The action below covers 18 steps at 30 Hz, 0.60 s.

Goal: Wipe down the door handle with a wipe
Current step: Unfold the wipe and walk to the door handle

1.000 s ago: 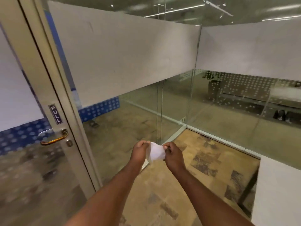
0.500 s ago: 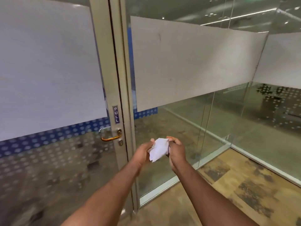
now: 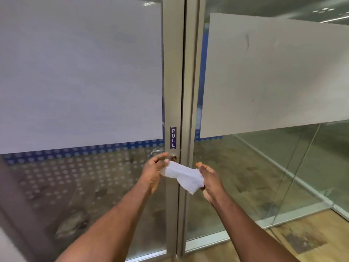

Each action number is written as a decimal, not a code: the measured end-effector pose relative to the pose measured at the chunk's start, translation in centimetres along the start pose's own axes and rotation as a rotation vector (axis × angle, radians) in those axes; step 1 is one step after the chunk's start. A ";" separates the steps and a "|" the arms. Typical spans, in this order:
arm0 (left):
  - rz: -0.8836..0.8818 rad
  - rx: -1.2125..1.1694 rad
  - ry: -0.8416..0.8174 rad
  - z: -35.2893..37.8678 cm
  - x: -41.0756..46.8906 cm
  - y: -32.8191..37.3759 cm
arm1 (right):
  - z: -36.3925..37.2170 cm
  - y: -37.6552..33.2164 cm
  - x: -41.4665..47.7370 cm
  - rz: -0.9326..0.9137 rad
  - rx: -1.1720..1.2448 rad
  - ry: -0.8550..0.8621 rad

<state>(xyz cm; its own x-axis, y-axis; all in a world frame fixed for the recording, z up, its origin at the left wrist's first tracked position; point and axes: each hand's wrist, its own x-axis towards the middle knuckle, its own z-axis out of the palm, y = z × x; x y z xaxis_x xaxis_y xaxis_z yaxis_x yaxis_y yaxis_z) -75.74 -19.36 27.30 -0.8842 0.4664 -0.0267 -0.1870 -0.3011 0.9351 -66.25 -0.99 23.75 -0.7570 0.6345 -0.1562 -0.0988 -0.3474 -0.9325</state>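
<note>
A white wipe [image 3: 184, 175] is stretched between both hands in front of the door frame. My left hand [image 3: 154, 172] pinches its left end, and my right hand [image 3: 208, 177] grips its lower right end. The brass door handle [image 3: 173, 158] sits on the metal stile just behind my left hand; only its round end near the frame shows, the rest is hidden by the fingers. A small purple PULL sign [image 3: 173, 137] is fixed right above the handle.
The glass door [image 3: 81, 176] on the left has a frosted band and dotted film. A fixed glass wall [image 3: 264, 167] with its own frosted band stands to the right. Tiled floor [image 3: 302, 241] lies at the lower right.
The view has swung right to centre on the door frame and come closer. My hands have spread apart, pulling the crumpled wipe out flat, and my left hand now covers the handle.
</note>
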 end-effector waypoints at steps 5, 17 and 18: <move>0.070 0.095 0.124 0.2 4.2 0.9 | 2.1 -0.6 4.8 0.167 -0.183 -0.430; 0.207 0.530 0.544 -0.8 11.3 -0.1 | 2.5 -0.7 12.3 0.258 -0.145 -0.553; 0.234 0.600 0.579 -1.1 11.4 0.1 | 2.4 -0.6 12.8 0.224 -0.124 -0.466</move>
<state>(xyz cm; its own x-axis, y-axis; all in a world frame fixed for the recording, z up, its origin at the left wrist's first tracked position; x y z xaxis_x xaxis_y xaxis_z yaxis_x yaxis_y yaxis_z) -86.35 -14.98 26.69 -0.9811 -0.0985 0.1663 0.1403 0.2291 0.9632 -77.43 5.63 23.09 -0.9602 0.1702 -0.2214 0.1543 -0.3375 -0.9286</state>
